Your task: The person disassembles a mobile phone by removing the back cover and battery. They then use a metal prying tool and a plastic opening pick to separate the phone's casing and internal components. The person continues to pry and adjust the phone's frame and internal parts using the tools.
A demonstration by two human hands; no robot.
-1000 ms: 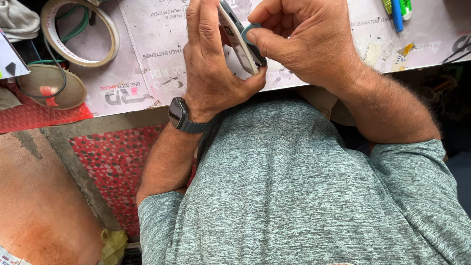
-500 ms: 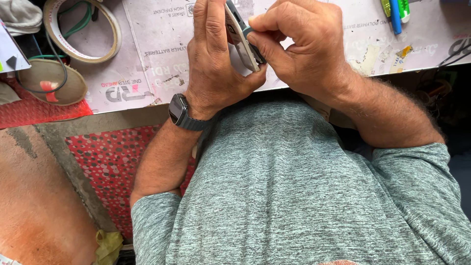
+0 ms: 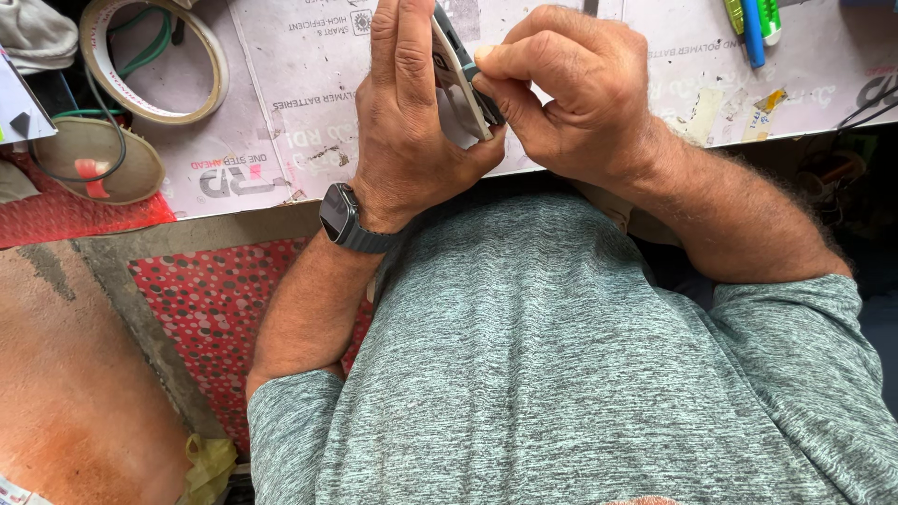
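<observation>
My left hand grips a flat smartphone on edge, fingers wrapped over its back, just above the near edge of the cardboard-covered worktable. My right hand pinches a small teal pick between thumb and forefinger and presses it against the phone's side edge. A dark smartwatch sits on my left wrist. Most of the phone is hidden by my fingers.
A roll of tape and a round tan pad with a thin cable lie at the table's left. Green and blue pens rest at the upper right. Below the table are a red dotted mat and a bare floor.
Both hands have stayed together on the phone. My right thumb and forefinger have slid the pick slightly along the phone's edge.
</observation>
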